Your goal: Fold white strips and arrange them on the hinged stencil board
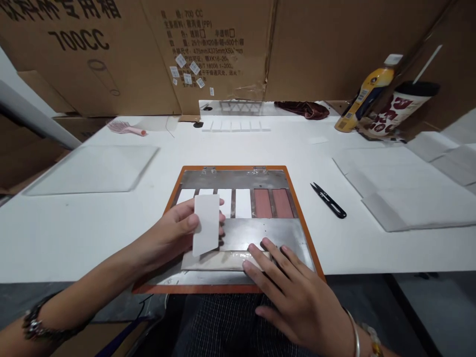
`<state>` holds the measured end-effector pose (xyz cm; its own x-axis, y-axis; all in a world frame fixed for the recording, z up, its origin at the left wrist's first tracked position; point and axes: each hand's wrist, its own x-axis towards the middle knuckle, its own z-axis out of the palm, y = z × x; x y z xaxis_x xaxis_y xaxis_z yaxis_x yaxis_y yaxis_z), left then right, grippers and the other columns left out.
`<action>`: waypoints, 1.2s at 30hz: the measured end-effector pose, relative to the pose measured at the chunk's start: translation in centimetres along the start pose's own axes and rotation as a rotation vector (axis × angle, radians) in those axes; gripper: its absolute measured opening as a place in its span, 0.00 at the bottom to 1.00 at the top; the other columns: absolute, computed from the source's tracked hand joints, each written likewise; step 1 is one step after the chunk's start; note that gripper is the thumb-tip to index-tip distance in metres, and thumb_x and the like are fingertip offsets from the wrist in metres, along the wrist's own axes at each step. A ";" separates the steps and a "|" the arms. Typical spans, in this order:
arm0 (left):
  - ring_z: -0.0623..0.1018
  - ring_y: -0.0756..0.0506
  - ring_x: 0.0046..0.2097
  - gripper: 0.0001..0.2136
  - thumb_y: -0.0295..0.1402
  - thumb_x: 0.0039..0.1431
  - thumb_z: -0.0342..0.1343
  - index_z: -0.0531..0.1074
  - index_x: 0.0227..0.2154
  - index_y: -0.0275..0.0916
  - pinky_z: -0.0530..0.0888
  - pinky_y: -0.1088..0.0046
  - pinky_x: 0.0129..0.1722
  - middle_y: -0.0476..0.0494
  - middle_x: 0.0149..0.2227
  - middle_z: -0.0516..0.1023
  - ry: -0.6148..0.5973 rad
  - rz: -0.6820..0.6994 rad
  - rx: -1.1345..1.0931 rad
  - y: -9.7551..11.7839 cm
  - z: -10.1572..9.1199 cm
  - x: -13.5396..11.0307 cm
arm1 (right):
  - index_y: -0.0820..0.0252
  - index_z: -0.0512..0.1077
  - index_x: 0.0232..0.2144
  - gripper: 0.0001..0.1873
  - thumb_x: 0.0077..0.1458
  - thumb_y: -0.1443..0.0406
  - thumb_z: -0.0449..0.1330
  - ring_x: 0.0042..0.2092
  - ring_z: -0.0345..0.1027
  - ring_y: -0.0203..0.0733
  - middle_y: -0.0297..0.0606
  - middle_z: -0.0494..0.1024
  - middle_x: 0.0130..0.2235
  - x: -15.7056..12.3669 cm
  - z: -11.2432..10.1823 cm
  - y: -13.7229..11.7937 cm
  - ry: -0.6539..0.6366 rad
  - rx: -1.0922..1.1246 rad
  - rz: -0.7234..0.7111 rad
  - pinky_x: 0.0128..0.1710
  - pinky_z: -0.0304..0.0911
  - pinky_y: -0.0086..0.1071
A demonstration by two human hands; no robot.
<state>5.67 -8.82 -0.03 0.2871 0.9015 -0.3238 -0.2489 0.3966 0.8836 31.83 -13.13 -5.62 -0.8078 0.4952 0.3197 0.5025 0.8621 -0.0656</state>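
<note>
My left hand (182, 223) grips a small stack or piece of white rectangular card (206, 223), thumb on its face and fingers behind. It is held above a metal plate jig (264, 233) with an orange border (305, 228). Slots run in a row across the jig; white pieces (243, 203) lie in the left ones, while two at the right show a reddish base (263, 203). With fingers spread, my right hand (293, 287) is over the jig's lower right part, by a pale taped strip (223, 261). Whether its fingertips press on the strip, I cannot tell.
Black thread snips (329, 201) lie right of the jig. Stacked white sheets (409, 183) are farther right, and a translucent sheet (92, 168) lies left. A hairbrush (126, 128), white strips (238, 126), a bottle (366, 96) and a straw cup (405, 106) stand or lie toward the cardboard wall (223, 44).
</note>
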 end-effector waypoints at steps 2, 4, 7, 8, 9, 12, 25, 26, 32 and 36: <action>0.76 0.45 0.36 0.27 0.47 0.38 0.71 0.74 0.41 0.38 0.72 0.70 0.37 0.44 0.36 0.77 -0.044 -0.004 -0.024 0.3 0.9 0.8 | 0.64 0.56 0.63 0.33 0.59 0.57 0.55 0.64 0.52 0.60 0.43 0.55 0.65 -0.1 -0.3 0.1 -0.010 0.024 -0.010 0.51 0.67 0.53; 0.76 0.46 0.36 0.25 0.45 0.40 0.71 0.74 0.41 0.39 0.71 0.71 0.37 0.44 0.37 0.77 -0.083 0.016 -0.038 0.5 1.5 1.6 | 0.65 0.55 0.63 0.35 0.58 0.55 0.56 0.64 0.51 0.60 0.45 0.57 0.65 -0.1 -1.1 0.6 -0.047 0.105 -0.036 0.52 0.66 0.55; 0.77 0.46 0.38 0.22 0.43 0.44 0.69 0.74 0.40 0.38 0.71 0.70 0.39 0.44 0.38 0.78 -0.135 0.033 -0.057 0.5 2.1 2.7 | 0.59 0.58 0.59 0.29 0.57 0.59 0.57 0.62 0.56 0.54 0.45 0.62 0.63 0.8 -3.3 2.4 -0.018 0.323 0.044 0.53 0.64 0.51; 0.76 0.46 0.38 0.21 0.43 0.46 0.69 0.74 0.40 0.37 0.70 0.70 0.40 0.43 0.38 0.78 -0.153 0.036 -0.065 0.5 2.3 3.0 | 0.54 0.61 0.55 0.23 0.57 0.62 0.56 0.60 0.59 0.52 0.43 0.65 0.60 1.5 -4.1 3.3 0.046 0.397 0.099 0.52 0.64 0.50; 0.76 0.45 0.39 0.21 0.43 0.47 0.68 0.73 0.40 0.36 0.70 0.70 0.41 0.42 0.38 0.78 -0.168 0.040 -0.072 0.5 2.5 3.4 | 0.51 0.64 0.48 0.16 0.57 0.66 0.55 0.57 0.63 0.50 0.42 0.70 0.56 2.4 -4.9 4.4 0.137 0.456 0.153 0.51 0.64 0.48; 0.76 0.44 0.41 0.21 0.42 0.50 0.66 0.73 0.43 0.35 0.70 0.68 0.44 0.40 0.40 0.78 -0.205 0.042 -0.083 0.3 3.2 4.2 | 0.51 0.60 0.35 0.08 0.57 0.72 0.51 0.46 0.67 0.47 0.39 0.73 0.42 6.0 -6.4 8.3 0.332 0.550 0.206 0.45 0.62 0.45; 0.76 0.49 0.36 0.20 0.41 0.50 0.67 0.73 0.42 0.36 0.70 0.72 0.40 0.42 0.36 0.77 -0.281 -0.106 -0.126 0.6 4.0 8.2 | 0.54 0.55 0.34 0.11 0.65 0.55 0.47 0.42 0.60 0.39 0.35 0.66 0.39 10.1 -1.5 13.5 0.302 1.239 0.327 0.42 0.57 0.34; 0.76 0.49 0.36 0.20 0.41 0.50 0.67 0.73 0.42 0.36 0.71 0.72 0.39 0.42 0.36 0.77 -0.291 -0.119 -0.118 0.7 4.1 8.5 | 0.54 0.56 0.34 0.13 0.65 0.53 0.46 0.40 0.60 0.38 0.35 0.65 0.38 10.0 -1.4 13.4 0.278 1.276 0.348 0.40 0.58 0.33; 0.78 0.40 0.41 0.23 0.47 0.50 0.65 0.73 0.41 0.33 0.72 0.66 0.43 0.35 0.39 0.77 -0.349 -0.143 -0.052 1.0 4.1 9.0 | 0.54 0.65 0.39 0.15 0.58 0.51 0.57 0.28 0.59 0.32 0.34 0.68 0.36 10.1 -1.2 13.3 0.132 1.388 0.367 0.27 0.57 0.30; 0.79 0.42 0.40 0.22 0.44 0.49 0.67 0.73 0.42 0.34 0.73 0.67 0.43 0.36 0.39 0.78 -0.331 -0.145 -0.118 0.7 3.6 8.9 | 0.56 0.68 0.33 0.12 0.53 0.56 0.63 0.34 0.64 0.36 0.34 0.70 0.34 10.3 -1.1 13.3 0.136 1.390 0.377 0.31 0.61 0.31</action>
<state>11.41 -1.16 -1.10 0.6060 0.7374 -0.2985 -0.2830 0.5505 0.7854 30.51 3.37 -2.19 -0.6226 0.7667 0.1564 -0.0894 0.1289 -0.9876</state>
